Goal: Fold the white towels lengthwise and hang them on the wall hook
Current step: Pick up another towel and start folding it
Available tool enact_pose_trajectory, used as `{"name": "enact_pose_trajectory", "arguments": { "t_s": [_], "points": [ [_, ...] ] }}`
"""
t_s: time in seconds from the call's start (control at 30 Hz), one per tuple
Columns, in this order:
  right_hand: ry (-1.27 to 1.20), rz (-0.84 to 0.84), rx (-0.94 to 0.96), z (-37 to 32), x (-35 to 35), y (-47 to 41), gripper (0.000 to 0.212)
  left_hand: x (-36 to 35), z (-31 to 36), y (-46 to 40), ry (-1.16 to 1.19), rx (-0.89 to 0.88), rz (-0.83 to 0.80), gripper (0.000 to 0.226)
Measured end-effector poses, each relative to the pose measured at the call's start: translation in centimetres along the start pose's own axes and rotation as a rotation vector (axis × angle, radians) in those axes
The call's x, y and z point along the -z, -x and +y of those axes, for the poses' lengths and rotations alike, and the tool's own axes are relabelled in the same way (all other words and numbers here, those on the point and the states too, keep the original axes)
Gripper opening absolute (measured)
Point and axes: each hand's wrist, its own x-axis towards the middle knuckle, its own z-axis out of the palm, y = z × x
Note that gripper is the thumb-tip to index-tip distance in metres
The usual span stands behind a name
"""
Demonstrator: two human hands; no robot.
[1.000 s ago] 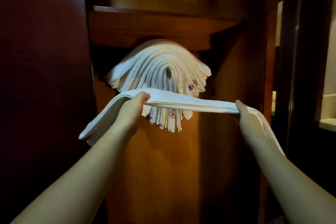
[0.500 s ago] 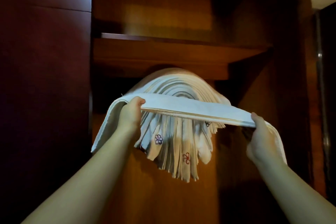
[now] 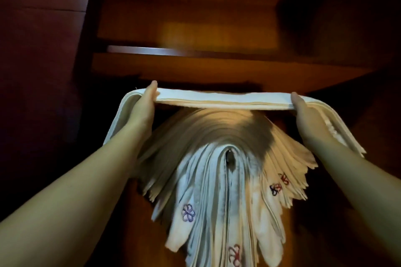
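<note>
Wooden closet (image 3: 195, 28), both hands gripping folded towel (image 3: 223, 102) stretched horizontally left-right

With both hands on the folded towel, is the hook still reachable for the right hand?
Probably not directly. The hook shows only as a sliver, buried under the hung towels, and the right hand grips the folded towel above them.

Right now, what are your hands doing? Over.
Left hand and right hand grip folded towel. Held level above hung towel stack. Hook buried.
</note>
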Motion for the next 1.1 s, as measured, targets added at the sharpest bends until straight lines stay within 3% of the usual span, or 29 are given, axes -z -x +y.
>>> {"name": "enact_pose_trajectory", "arguments": {
  "t_s": [0.07, 0.17, 0.27, 0.37, 0.4, 0.53, 0.67, 0.8, 0.97, 1.1],
  "points": [
    [-0.016, -0.103, -0.041, 1.0, -0.8, -2.9, 0.071, -0.3, -0.9, -2.0, -0.049, -0.017, 0.025, 0.090],
    [-0.013, -0.160, -0.014, 4.8, -1.0, -9.2, 0.085, -0.7, -2.0, -4.2, -0.098, -0.065, 0.040, 0.068],
    [0.031, -0.161, 0.005, 6.0, -1.7, -12.0, 0.093, -1.5, -2.0, -6.1, -0.119, -0.089, 0.055, 0.080],
    [0.065, -0.125, -0.005, 5.1, -2.4, -12.0, 0.110, -2.5, -1.6, -7.5, -0.135, -0.162, 0.111, 0.055],
    [0.065, -0.107, -0.016, 4.8, -2.5, -11.7, 0.107, -2.7, -1.7, -8.0, -0.144, -0.177, 0.134, 0.055],
    [0.118, -0.120, -0.038, 5.5, -2.7, -10.5, 0.056, -2.8, -3.4, -8.7, -0.216, -0.115, 0.158, 0.075],
    [0.067, -0.116, -0.093, 8.2, -2.6, -9.7, 0.044, -1.5, -5.9, -7.2, -0.296, -0.014, 0.148, 0.063],
    [-0.035, -0.072, -0.169, 8.9, -3.1, -9.2, 0.040, -1.0, -8.3, -6.7, -0.256, 0.060, 0.112, 0.043],
    [-0.152, 0.058, -0.270, 11.3, -2.1, -11.0, 0.069, 0.7, -9.2, -6.5, -0.092, 0.160, 0.215, 0.048],
    [-0.090, 0.169, -0.351, 11.1, -1.5, -9.0, 0.049, 3.4, -9.8, -6.4, 0.011, 0.198, 0.301, 0.029]
  ]
}}
